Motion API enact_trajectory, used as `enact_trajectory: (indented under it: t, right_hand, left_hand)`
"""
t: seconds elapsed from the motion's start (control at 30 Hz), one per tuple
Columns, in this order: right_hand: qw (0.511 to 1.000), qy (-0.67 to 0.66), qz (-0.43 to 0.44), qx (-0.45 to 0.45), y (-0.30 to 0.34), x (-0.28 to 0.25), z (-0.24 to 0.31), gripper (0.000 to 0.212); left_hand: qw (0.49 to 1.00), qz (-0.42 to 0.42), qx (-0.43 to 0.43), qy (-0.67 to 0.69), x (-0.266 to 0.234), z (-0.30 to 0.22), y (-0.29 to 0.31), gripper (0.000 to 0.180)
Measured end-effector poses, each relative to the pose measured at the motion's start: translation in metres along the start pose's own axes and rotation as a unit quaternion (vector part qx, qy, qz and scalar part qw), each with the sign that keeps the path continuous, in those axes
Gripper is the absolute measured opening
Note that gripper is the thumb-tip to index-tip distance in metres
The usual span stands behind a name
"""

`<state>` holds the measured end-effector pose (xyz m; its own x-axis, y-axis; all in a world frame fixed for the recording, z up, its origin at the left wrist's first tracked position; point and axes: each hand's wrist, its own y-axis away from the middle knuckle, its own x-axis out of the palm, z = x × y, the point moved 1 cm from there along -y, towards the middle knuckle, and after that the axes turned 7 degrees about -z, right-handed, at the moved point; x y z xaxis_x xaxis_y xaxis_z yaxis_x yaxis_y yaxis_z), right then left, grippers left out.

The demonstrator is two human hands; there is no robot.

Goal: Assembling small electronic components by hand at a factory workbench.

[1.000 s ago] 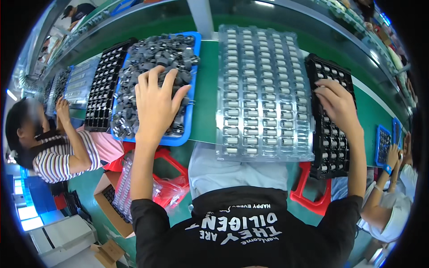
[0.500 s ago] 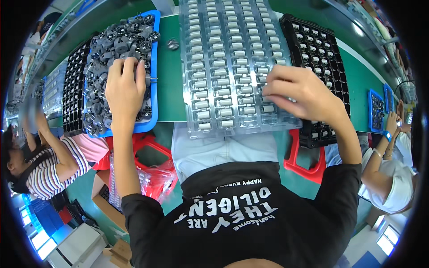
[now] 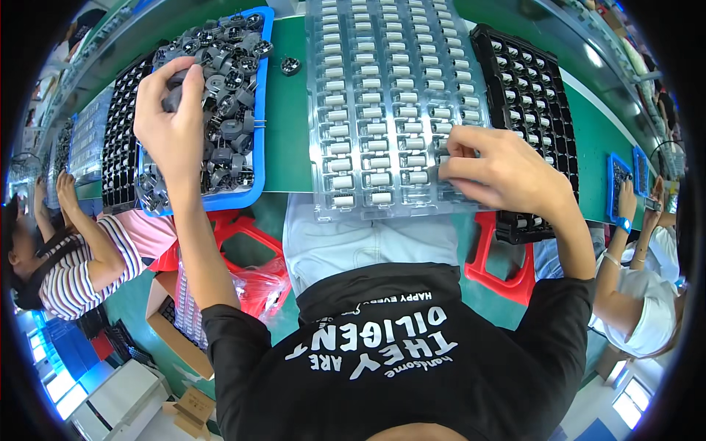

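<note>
A blue bin (image 3: pixel 259 173) at left is heaped with dark grey round parts with metal pins (image 3: pixel 228 103). Above this heap my left hand (image 3: pixel 173 128) is closed, with a dark grey round part (image 3: pixel 173 98) between thumb and fingers. In front of me lies a clear plastic tray (image 3: pixel 318 202), its pockets lined with small silvery-white cylinders (image 3: pixel 377 163). At the tray's right side, low down, my right hand (image 3: pixel 511 169) has its thumb and fingers pinched together over the pockets. Whatever its fingertips hold is hidden.
Black trays stand left (image 3: pixel 121 140) and right (image 3: pixel 526 103), the right one bearing cylinders. One loose pinned part (image 3: pixel 290 66) lies on the green table (image 3: pixel 283 140). Co-workers sit either side, one in a striped sleeve (image 3: pixel 95 264). Red stools (image 3: pixel 485 257) are below the table edge.
My left hand has shifted left and away from me across the heap, its fingers now curled round a grey part. The right hand has dropped slightly nearer, still pinched at the clear tray.
</note>
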<state>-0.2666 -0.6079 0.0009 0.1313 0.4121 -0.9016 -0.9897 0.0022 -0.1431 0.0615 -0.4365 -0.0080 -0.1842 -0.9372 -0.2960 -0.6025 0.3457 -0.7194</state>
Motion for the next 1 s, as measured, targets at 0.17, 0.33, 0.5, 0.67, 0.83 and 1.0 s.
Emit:
enact_trajectory:
  t: [0.17, 0.33, 0.5, 0.67, 0.83, 1.0]
  right_hand:
    - [0.997, 0.077, -0.006, -0.022, 0.001, 0.0, 0.005, 0.017]
    - [0.989, 0.123, -0.035, -0.08, 0.002, 0.004, 0.015, 0.023]
    - [0.993, 0.086, -0.061, -0.051, 0.005, 0.003, 0.024, 0.025]
    - [0.968, -0.164, -0.192, -0.01, -0.011, 0.001, 0.037, 0.024]
    - [0.942, -0.252, -0.223, -0.013, -0.018, 0.002, 0.043, 0.031]
    - [0.948, -0.174, -0.263, -0.042, -0.016, 0.008, 0.047, 0.034]
  left_hand:
    - [0.825, 0.178, -0.296, 0.447, 0.0, -0.052, 0.042, 0.029]
    - [0.653, 0.195, -0.404, 0.61, 0.017, -0.073, 0.084, 0.039]
    - [0.636, 0.242, -0.407, 0.61, 0.026, -0.073, 0.099, 0.03]
    - [0.708, 0.268, -0.293, 0.585, 0.038, -0.08, 0.111, 0.03]
    - [0.635, 0.281, -0.365, 0.62, 0.038, -0.085, 0.115, 0.03]
    - [0.585, 0.259, -0.356, 0.681, 0.038, -0.082, 0.121, 0.03]
